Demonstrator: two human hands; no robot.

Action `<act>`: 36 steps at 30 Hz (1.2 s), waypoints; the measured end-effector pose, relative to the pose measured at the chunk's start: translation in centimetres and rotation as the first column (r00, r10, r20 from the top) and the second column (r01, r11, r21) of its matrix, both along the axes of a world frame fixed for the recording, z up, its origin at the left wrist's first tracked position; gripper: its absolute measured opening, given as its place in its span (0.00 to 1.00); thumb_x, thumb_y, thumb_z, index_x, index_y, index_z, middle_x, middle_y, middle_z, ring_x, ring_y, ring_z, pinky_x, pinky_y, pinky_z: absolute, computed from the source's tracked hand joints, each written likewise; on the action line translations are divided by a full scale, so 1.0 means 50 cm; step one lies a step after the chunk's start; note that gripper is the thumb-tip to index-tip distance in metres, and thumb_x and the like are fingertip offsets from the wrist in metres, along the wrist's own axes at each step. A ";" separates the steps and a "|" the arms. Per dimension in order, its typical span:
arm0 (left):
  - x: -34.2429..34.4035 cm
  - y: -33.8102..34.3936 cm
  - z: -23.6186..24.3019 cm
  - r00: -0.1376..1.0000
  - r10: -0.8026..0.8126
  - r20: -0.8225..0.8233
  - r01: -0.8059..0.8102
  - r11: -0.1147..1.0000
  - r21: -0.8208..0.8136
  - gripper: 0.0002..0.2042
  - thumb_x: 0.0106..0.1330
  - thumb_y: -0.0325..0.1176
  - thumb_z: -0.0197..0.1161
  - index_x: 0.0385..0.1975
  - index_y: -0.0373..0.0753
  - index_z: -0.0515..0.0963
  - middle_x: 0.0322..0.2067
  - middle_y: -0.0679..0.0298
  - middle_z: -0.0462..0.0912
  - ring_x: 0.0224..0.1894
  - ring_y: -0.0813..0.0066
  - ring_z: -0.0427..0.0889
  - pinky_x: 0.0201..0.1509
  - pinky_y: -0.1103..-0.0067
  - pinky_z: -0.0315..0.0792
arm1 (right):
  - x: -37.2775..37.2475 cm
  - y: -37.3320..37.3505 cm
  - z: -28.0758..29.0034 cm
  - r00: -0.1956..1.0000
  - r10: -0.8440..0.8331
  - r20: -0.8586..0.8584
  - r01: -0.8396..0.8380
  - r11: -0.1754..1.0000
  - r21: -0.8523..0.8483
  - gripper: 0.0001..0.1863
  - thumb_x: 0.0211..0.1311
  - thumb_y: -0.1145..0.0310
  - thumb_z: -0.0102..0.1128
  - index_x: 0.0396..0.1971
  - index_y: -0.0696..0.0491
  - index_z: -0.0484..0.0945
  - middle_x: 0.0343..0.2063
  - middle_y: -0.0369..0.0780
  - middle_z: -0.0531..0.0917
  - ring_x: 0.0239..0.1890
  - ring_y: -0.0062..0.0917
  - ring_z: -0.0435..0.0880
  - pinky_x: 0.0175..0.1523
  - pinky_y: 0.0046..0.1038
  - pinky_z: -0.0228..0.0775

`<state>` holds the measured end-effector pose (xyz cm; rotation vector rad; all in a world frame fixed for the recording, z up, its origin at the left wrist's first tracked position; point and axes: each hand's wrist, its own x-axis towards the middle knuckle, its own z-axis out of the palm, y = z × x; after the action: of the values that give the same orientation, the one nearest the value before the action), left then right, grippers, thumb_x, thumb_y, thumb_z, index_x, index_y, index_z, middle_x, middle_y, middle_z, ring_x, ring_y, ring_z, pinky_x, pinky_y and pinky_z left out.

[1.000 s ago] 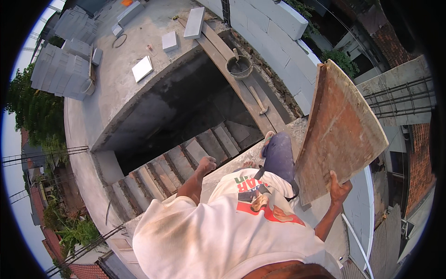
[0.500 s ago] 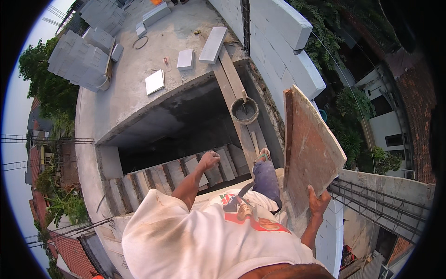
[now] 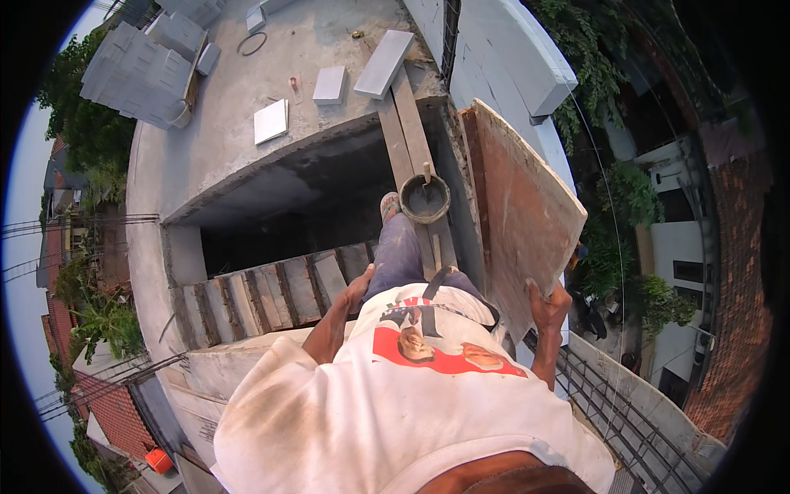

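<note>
My right hand (image 3: 549, 309) is closed on the lower edge of a large board (image 3: 527, 206) with a stained reddish-brown face and a pale rim. The board stands tilted on my right, beside the block wall. My left hand (image 3: 357, 288) hangs by my left thigh, fingers loosely stretched and partly hidden, with nothing seen in it. Ahead of me, a round black bucket (image 3: 425, 199) holds grey mortar and a tool with a wooden handle (image 3: 427, 173). The bucket rests on two long planks (image 3: 406, 136), and my left foot (image 3: 389, 206) is next to it.
A deep stairwell opening (image 3: 288, 214) lies left of the planks, with concrete steps (image 3: 267, 292) below. White blocks (image 3: 331, 85) lie on the slab beyond, near stacked blocks (image 3: 140, 74). A block wall (image 3: 510, 58) runs along the right, with a drop and steel rebar (image 3: 625, 420) outside it.
My left foot has come forward beside the bucket. My left hand has swung back to my thigh. The board, still in my right hand, has shifted forward and left in view.
</note>
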<state>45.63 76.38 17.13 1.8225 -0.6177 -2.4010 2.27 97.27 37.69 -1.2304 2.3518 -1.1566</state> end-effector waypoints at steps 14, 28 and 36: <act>-0.149 -0.528 -0.029 0.990 0.106 -0.096 -0.084 0.975 0.206 0.24 0.70 0.52 0.62 0.51 0.36 0.85 0.44 0.48 0.90 0.46 0.57 0.89 0.50 0.64 0.80 | -0.147 -0.553 -0.033 0.998 -0.024 -0.050 0.027 0.998 0.059 0.13 0.57 0.75 0.74 0.42 0.60 0.86 0.35 0.51 0.90 0.37 0.46 0.91 0.41 0.37 0.80; -0.187 -0.920 0.018 0.795 -0.594 0.119 0.588 0.804 0.085 0.26 0.66 0.49 0.67 0.53 0.31 0.83 0.48 0.45 0.88 0.50 0.53 0.88 0.54 0.64 0.80 | -0.273 -1.033 0.004 0.996 -0.072 -0.053 0.076 0.995 0.067 0.13 0.57 0.78 0.77 0.43 0.60 0.87 0.41 0.48 0.91 0.42 0.39 0.91 0.49 0.36 0.79; -0.378 -1.298 0.058 0.647 -0.553 0.525 0.762 0.487 -0.427 0.35 0.62 0.44 0.72 0.62 0.23 0.74 0.57 0.36 0.81 0.61 0.48 0.82 0.66 0.65 0.74 | -0.290 -1.213 0.018 0.982 -0.034 -0.183 0.011 0.992 -0.124 0.15 0.54 0.78 0.80 0.43 0.59 0.88 0.42 0.47 0.91 0.43 0.39 0.91 0.49 0.35 0.80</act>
<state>26.73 11.47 20.02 1.8272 -2.2357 -1.7404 -12.20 36.64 38.59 -1.4119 2.4652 -1.2606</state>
